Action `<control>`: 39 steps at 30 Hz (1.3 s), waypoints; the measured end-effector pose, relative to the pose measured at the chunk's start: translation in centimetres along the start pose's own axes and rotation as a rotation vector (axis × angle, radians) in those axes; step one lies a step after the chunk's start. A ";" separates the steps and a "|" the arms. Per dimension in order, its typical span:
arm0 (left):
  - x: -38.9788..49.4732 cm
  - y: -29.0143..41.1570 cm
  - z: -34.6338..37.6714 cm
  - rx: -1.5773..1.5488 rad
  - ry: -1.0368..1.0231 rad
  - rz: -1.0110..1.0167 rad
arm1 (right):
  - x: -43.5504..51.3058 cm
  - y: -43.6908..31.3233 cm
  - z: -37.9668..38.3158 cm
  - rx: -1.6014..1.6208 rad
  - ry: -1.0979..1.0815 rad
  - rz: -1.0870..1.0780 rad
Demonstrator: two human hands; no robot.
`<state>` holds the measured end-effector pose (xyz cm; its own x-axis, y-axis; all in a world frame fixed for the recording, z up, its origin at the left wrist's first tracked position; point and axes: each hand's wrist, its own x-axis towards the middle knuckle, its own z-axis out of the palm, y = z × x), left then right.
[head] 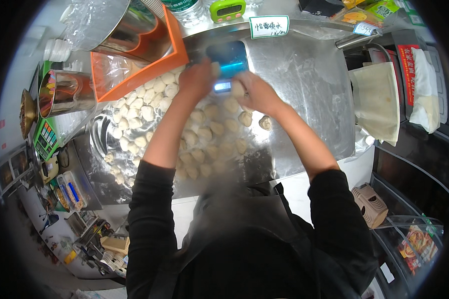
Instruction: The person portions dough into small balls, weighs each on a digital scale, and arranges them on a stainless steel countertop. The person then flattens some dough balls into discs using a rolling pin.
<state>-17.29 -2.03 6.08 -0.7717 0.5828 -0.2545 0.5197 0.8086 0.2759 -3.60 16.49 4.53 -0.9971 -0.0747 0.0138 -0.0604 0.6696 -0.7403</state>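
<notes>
A digital kitchen scale with a dark glossy top and a lit display lies on the steel worktable before me. My left hand is at its left side, blurred, with a small pale piece of dough at its fingertips. Over the scale's near right corner, my right hand grips a larger dough lump. Rows of dough balls lie between my forearms, partly veiled by a haze. More floured dough balls spread out left of my left forearm.
An orange tray holding a large steel container borders the dough at the upper left. Beside it stands a steel cup. A green timer sits beyond the table's raised back edge. A pale cloth hangs at the right.
</notes>
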 end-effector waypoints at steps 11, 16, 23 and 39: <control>2.5 0.6 1.5 -0.147 -0.009 -0.083 | -16.2 -2.2 3.8 -0.231 -0.387 0.250; -2.7 -1.8 0.3 -0.602 0.139 -0.172 | -14.8 -1.8 2.6 -0.133 -0.248 0.211; -15.7 -5.8 4.9 -0.901 0.118 -0.389 | -2.8 1.0 -0.8 -0.122 0.126 0.159; -32.3 -1.2 12.0 -0.649 -0.089 -0.452 | 11.7 2.6 2.1 -0.407 -0.241 -0.036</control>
<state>11.40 -20.91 2.85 -0.8107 0.2361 -0.5358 -0.1747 0.7759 0.6062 -15.31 15.85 1.35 -0.9577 -0.2405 -0.1577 -0.1558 0.8949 -0.4182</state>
